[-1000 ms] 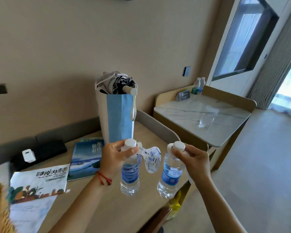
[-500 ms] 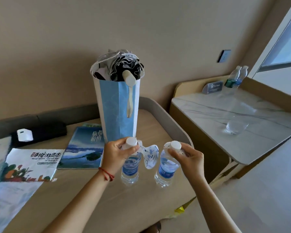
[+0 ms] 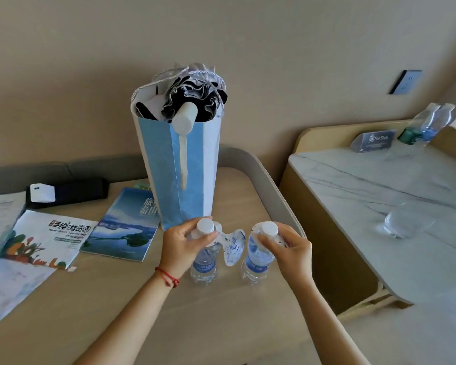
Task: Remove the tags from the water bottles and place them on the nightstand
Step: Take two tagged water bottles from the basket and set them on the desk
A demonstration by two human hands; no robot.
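Observation:
Two small clear water bottles with white caps and blue labels stand on the tan nightstand (image 3: pixel 116 306). My left hand (image 3: pixel 181 245) grips the neck of the left bottle (image 3: pixel 204 262). My right hand (image 3: pixel 287 246) grips the neck of the right bottle (image 3: pixel 256 260). A white paper tag with blue print (image 3: pixel 233 246) hangs from the left bottle's neck, between the two bottles. Something white shows under my right fingers at the right bottle's neck; I cannot tell whether it is a second tag.
A tall blue paper bag (image 3: pixel 181 167) holding a folded umbrella stands just behind the bottles. Brochures (image 3: pixel 124 225) and a black case with a white charger (image 3: pixel 42 192) lie to the left. A marble side table (image 3: pixel 379 201) at right carries a glass (image 3: pixel 403 219) and two more bottles (image 3: pixel 427 126).
Both hands have lowered the bottles from mid-air onto the nightstand in front of the bag. The view has tilted down and to the left.

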